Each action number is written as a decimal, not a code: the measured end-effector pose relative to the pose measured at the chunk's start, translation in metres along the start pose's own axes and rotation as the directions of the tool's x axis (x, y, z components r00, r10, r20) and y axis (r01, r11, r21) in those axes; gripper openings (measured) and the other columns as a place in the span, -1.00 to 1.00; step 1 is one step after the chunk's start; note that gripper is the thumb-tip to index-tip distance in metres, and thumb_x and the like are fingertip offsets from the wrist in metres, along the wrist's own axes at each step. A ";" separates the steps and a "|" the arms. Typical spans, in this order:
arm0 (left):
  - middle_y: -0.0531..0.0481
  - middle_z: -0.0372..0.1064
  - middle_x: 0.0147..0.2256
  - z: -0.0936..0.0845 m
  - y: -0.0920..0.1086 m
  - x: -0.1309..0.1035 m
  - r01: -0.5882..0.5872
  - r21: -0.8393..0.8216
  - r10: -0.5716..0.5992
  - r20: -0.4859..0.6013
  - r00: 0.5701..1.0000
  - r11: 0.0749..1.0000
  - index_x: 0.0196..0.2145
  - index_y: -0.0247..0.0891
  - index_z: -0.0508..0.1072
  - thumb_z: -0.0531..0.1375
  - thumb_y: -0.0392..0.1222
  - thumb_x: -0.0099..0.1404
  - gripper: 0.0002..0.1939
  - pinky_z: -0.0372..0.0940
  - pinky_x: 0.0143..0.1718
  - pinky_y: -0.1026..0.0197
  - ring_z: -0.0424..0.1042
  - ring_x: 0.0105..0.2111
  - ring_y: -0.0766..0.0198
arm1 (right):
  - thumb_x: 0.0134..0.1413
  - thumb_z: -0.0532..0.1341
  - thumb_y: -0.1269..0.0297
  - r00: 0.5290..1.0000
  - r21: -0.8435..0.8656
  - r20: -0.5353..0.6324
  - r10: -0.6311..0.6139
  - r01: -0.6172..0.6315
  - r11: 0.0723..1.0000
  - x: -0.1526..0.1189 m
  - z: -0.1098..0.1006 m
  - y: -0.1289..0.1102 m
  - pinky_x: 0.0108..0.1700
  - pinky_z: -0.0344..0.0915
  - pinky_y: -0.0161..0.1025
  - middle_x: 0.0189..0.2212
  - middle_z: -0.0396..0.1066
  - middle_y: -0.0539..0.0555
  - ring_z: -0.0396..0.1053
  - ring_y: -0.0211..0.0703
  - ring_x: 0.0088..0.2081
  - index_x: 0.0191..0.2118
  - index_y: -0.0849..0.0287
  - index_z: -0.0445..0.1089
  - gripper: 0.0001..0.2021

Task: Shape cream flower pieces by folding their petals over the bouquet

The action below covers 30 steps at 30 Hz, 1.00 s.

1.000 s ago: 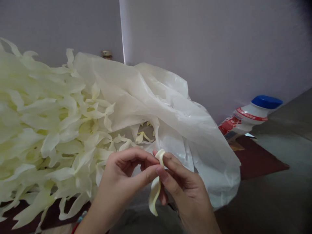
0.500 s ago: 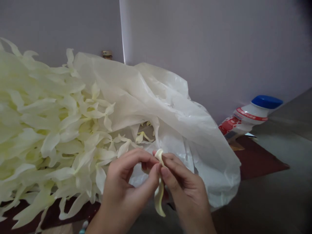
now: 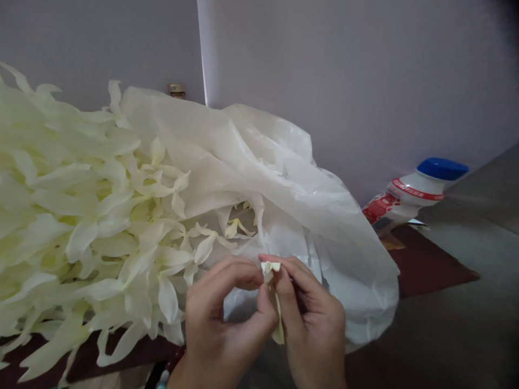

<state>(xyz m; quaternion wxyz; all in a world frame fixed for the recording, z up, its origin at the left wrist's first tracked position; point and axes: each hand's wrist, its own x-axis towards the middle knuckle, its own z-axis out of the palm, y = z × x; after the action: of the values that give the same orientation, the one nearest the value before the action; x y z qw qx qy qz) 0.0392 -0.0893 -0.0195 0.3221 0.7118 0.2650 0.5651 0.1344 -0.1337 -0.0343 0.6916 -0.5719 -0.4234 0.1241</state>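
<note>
A pale cream petal (image 3: 271, 268) is held between my two hands, its top edge folded and its narrow end hanging down behind my fingers. My right hand (image 3: 312, 319) pinches it between thumb and forefinger just below the fold. My left hand (image 3: 227, 319) closes on its left edge, thumb and forefinger curled into a ring. To the left spreads a big heap of pale yellow-white flowers (image 3: 85, 216) with long wavy petals. A crumpled white plastic bag (image 3: 284, 189) lies behind my hands, with a few small blossoms (image 3: 239, 227) at a gap in it.
At the right leans a white bottle (image 3: 417, 192) with a blue cap and red label. It stands by the dark red tabletop (image 3: 438, 265). A small gold-capped item (image 3: 177, 89) shows behind the bag, against the grey wall (image 3: 344, 70).
The petal has been turned and its top now shows a fold. Its hanging end shows less below my fingers. My left hand has shifted slightly right and down.
</note>
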 end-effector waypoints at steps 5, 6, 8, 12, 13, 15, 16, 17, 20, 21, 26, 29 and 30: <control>0.12 0.49 -0.47 0.000 -0.008 -0.003 -0.012 -0.010 0.012 0.007 1.000 1.000 -0.44 -0.23 0.47 0.23 -0.50 0.15 -0.82 0.44 -0.32 0.44 0.50 -0.44 0.43 | 0.22 0.23 0.30 0.998 0.019 0.022 0.060 -0.060 0.998 0.001 0.004 0.007 -0.35 0.48 -0.44 -0.44 0.62 0.05 0.58 -0.22 -0.41 -0.35 0.11 0.62 -0.79; 0.13 0.49 -0.46 -0.001 -0.009 -0.004 -0.004 -0.009 0.004 0.014 1.000 1.000 -0.43 -0.23 0.47 0.23 -0.51 0.15 -0.81 0.44 -0.30 0.44 0.50 -0.43 0.43 | 0.23 0.23 0.27 0.995 0.039 0.032 0.093 -0.094 0.995 0.000 0.004 0.011 -0.33 0.48 -0.43 -0.41 0.63 0.06 0.57 -0.21 -0.39 -0.33 0.11 0.63 -0.79; 0.12 0.51 -0.44 -0.002 -0.011 -0.005 -0.002 -0.013 0.002 0.026 1.000 1.000 -0.43 -0.22 0.48 0.23 -0.50 0.16 -0.81 0.46 -0.25 0.44 0.53 -0.40 0.42 | 0.28 0.23 0.19 0.983 0.082 0.055 0.177 -0.181 0.980 -0.002 0.005 0.018 -0.34 0.46 -0.41 -0.40 0.61 0.05 0.55 -0.20 -0.39 -0.30 0.10 0.62 -0.77; 0.07 0.57 -0.35 -0.003 -0.009 -0.007 -0.025 0.013 0.025 0.042 0.999 1.000 -0.38 -0.22 0.53 0.26 -0.48 0.19 -0.83 0.48 -0.15 0.41 0.59 -0.31 0.38 | 0.29 0.26 0.05 0.950 0.136 0.133 0.284 -0.301 0.944 -0.004 0.002 0.026 -0.50 0.30 -0.44 -0.44 0.55 0.04 0.46 -0.21 -0.40 -0.27 0.10 0.60 -0.73; 0.06 0.57 -0.33 -0.004 -0.009 -0.007 -0.027 0.032 0.026 0.043 0.999 0.999 -0.37 -0.22 0.54 0.26 -0.47 0.19 -0.83 0.48 -0.15 0.44 0.59 -0.29 0.38 | 0.28 0.27 0.03 0.947 0.153 0.149 0.286 -0.307 0.939 -0.004 0.001 0.027 -0.53 0.27 -0.45 -0.41 0.55 0.04 0.44 -0.22 -0.40 -0.26 0.10 0.60 -0.73; 0.06 0.57 -0.30 -0.005 -0.007 -0.006 -0.036 0.060 0.033 0.049 0.998 0.998 -0.38 -0.22 0.55 0.27 -0.46 0.20 -0.84 0.45 -0.14 0.49 0.60 -0.26 0.41 | 0.27 0.29 0.02 0.940 0.206 0.175 0.292 -0.325 0.923 -0.004 -0.002 0.025 -0.57 0.21 -0.49 -0.36 0.56 0.04 0.39 -0.29 -0.44 -0.25 0.08 0.60 -0.74; 0.06 0.57 -0.28 -0.006 -0.007 -0.005 -0.046 0.066 0.042 0.052 0.998 0.997 -0.38 -0.22 0.55 0.27 -0.45 0.21 -0.85 0.44 -0.13 0.51 0.59 -0.25 0.43 | 0.26 0.30 0.01 0.930 0.242 0.191 0.313 -0.354 0.903 -0.003 -0.003 0.024 -0.58 0.19 -0.50 -0.36 0.56 0.03 0.36 -0.32 -0.47 -0.25 0.08 0.60 -0.74; 0.06 0.56 -0.27 -0.007 -0.006 -0.004 -0.058 0.074 0.054 0.058 0.997 0.996 -0.38 -0.22 0.55 0.27 -0.44 0.22 -0.86 0.43 -0.11 0.53 0.59 -0.23 0.44 | 0.24 0.32 0.00 0.914 0.282 0.212 0.345 -0.396 0.874 -0.003 -0.003 0.023 -0.59 0.19 -0.52 -0.39 0.55 0.02 0.35 -0.35 -0.50 -0.23 0.08 0.60 -0.75; 0.05 0.55 -0.26 -0.011 -0.004 0.000 -0.121 0.102 0.111 0.097 0.989 0.987 -0.38 -0.25 0.52 0.25 -0.46 0.24 -0.86 0.40 -0.08 0.55 0.57 -0.23 0.48 | 0.12 0.42 0.02 0.851 0.420 0.282 0.442 -0.524 0.741 -0.001 -0.003 0.020 -0.59 0.24 -0.55 -0.49 0.50 -0.06 0.37 -0.38 -0.57 -0.17 0.04 0.55 -0.74; 0.05 0.55 -0.26 -0.012 -0.004 0.000 -0.150 0.109 0.136 0.123 0.983 0.983 -0.38 -0.26 0.51 0.25 -0.47 0.24 -0.86 0.39 -0.07 0.56 0.57 -0.24 0.49 | 0.07 0.45 0.04 0.833 0.463 0.304 0.463 -0.554 0.692 0.001 -0.003 0.019 -0.59 0.25 -0.56 -0.51 0.48 -0.08 0.37 -0.38 -0.59 -0.18 0.04 0.52 -0.73; 0.12 0.49 -0.32 -0.017 -0.006 -0.003 -0.198 0.053 0.181 0.233 0.956 0.979 -0.25 -0.25 0.43 0.23 -0.50 0.27 -0.81 0.35 -0.11 0.53 0.48 -0.28 0.50 | 0.01 0.50 0.09 0.755 0.548 0.454 0.473 -0.656 0.519 0.007 -0.008 0.015 -0.67 0.20 -0.56 -0.64 0.38 -0.15 0.28 -0.44 -0.73 -0.40 0.11 0.42 -0.71; 0.16 0.46 -0.33 -0.019 -0.013 -0.010 -0.109 0.030 0.102 0.178 0.979 0.994 -0.15 -0.16 0.41 0.21 -0.49 0.33 -0.75 0.33 -0.12 0.50 0.43 -0.27 0.47 | 0.17 0.39 0.07 0.722 0.502 0.522 0.454 -0.691 0.521 0.007 -0.016 0.014 -0.51 0.39 -0.48 -0.56 0.49 -0.04 0.43 -0.35 -0.60 -0.32 0.12 0.59 -0.78; 0.16 0.47 -0.31 -0.019 -0.015 -0.012 -0.092 0.030 0.086 0.158 0.984 0.995 -0.12 -0.13 0.42 0.21 -0.48 0.35 -0.73 0.33 -0.11 0.49 0.43 -0.25 0.46 | 0.18 0.36 0.09 0.733 0.503 0.529 0.426 -0.676 0.538 0.006 -0.018 0.015 -0.42 0.45 -0.45 -0.40 0.58 0.03 0.50 -0.32 -0.51 -0.27 0.11 0.64 -0.79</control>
<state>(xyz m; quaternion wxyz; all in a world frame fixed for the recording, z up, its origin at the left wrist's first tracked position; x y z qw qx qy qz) 0.0182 -0.0849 -0.0356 0.3030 0.7711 0.2173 0.5162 0.1555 -0.1371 -0.0445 0.6854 -0.3581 -0.2567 0.5798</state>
